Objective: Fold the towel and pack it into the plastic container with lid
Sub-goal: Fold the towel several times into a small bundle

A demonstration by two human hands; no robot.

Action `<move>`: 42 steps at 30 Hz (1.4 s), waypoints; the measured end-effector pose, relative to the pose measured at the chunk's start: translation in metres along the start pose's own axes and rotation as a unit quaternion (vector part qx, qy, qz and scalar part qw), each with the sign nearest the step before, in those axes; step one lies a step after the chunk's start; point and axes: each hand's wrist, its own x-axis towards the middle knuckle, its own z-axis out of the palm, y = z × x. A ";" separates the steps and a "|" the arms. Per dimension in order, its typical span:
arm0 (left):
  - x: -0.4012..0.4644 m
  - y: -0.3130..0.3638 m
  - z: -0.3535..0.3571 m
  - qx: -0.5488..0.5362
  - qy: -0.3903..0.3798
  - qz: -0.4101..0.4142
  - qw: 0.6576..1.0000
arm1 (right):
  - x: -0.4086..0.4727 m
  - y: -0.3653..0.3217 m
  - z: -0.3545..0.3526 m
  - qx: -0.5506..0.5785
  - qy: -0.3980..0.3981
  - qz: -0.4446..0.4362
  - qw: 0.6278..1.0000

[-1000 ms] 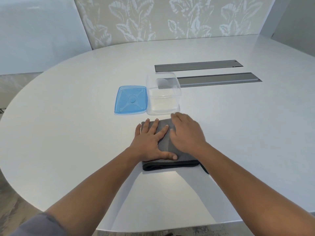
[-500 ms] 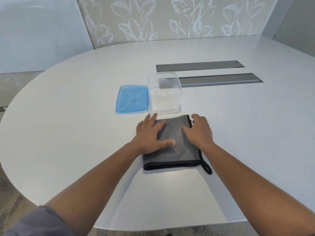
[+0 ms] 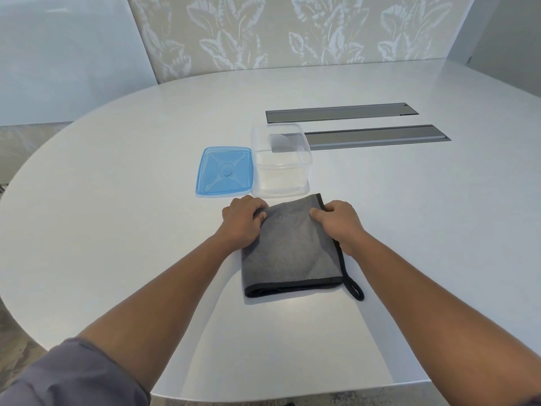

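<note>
A grey towel (image 3: 289,250) with black trim lies folded into a rectangle on the white table, a black loop trailing from its near right corner. My left hand (image 3: 243,221) grips the towel's far left corner with curled fingers. My right hand (image 3: 339,221) pinches its far right edge, thumb on top. Just beyond the towel stands the clear plastic container (image 3: 281,162), open and empty. Its blue lid (image 3: 224,171) lies flat on the table, touching the container's left side.
Two long grey slot covers (image 3: 342,112) (image 3: 377,136) are set into the white table (image 3: 117,230) behind and to the right of the container. The rounded table edge curves close on the left and near side.
Both hands slid from flat on top of the towel outward to its far corners and closed on them. The towel's top surface is now uncovered.
</note>
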 end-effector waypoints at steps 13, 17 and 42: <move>-0.001 -0.011 -0.003 0.133 0.035 0.039 0.990 | 0.000 -0.001 -0.002 -0.034 -0.017 0.018 0.999; 0.000 -0.010 -0.004 0.167 0.043 0.039 0.984 | -0.003 -0.004 0.000 -0.086 -0.001 0.008 0.996; -0.064 0.017 0.022 0.158 -0.118 0.079 0.977 | -0.044 0.023 0.040 -0.466 -0.004 -0.244 0.851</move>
